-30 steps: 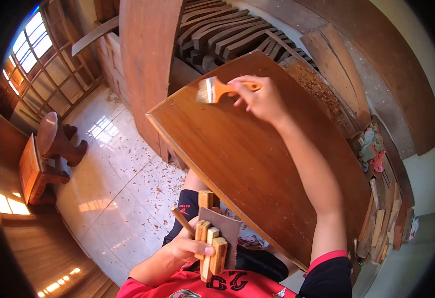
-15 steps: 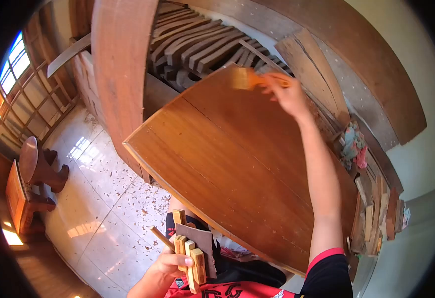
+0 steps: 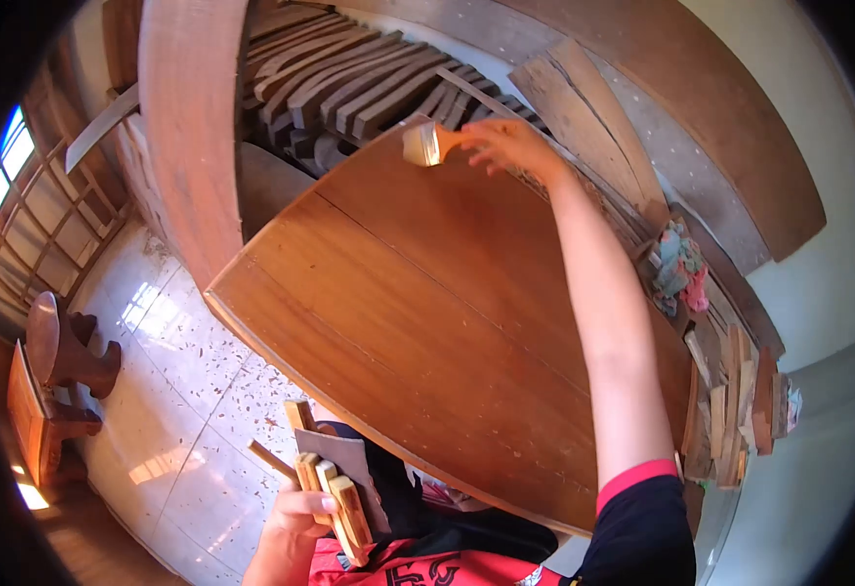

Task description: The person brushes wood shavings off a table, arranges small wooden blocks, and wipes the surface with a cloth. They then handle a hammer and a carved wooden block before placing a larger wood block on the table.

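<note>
Down at 7 o'clock the left hand (image 3: 302,510) is clamped around a bundle of wood blocks (image 3: 334,498) plus a sheet of sandpaper (image 3: 349,467), held just off the near edge of the tabletop (image 3: 447,322). Up at 12 o'clock the right hand (image 3: 510,146) pinches the orange brush (image 3: 429,143) by its handle, bristles at the top's far corner. Looks like the dusting or coating step, working the far edge. Next stroke probably needs the brush drawn along the grain toward 6 o'clock, with even pressure.
</note>
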Action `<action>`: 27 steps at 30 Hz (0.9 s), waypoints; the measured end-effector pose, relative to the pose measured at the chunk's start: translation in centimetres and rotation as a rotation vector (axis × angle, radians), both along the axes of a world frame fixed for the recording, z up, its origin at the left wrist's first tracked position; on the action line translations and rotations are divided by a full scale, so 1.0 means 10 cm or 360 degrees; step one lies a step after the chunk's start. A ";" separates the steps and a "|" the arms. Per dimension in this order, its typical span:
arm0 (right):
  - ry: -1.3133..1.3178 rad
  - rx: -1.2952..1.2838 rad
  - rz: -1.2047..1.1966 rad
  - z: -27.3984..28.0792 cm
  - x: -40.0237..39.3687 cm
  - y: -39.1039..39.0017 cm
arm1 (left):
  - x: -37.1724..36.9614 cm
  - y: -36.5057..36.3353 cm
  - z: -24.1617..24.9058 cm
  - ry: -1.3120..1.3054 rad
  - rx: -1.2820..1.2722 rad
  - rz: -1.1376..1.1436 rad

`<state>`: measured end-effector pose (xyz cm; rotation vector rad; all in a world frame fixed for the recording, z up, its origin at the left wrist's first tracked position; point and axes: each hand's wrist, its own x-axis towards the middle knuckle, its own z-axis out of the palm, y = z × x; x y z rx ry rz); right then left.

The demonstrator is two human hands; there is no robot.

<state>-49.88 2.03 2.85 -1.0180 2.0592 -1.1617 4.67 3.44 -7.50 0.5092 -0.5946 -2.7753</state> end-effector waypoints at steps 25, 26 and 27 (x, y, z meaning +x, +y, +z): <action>0.0524 -0.0327 0.0650 0.58 1.85 0.30 | 0.15 -0.51 0.05 -0.0025 -0.0347 0.0446; 0.0480 -0.0319 0.0714 0.44 2.07 0.20 | 0.16 -0.54 0.08 0.0031 -0.0355 0.0493; 0.0366 -0.0387 0.0814 0.26 2.29 0.09 | 0.18 -0.55 0.07 0.0045 -0.0336 0.0513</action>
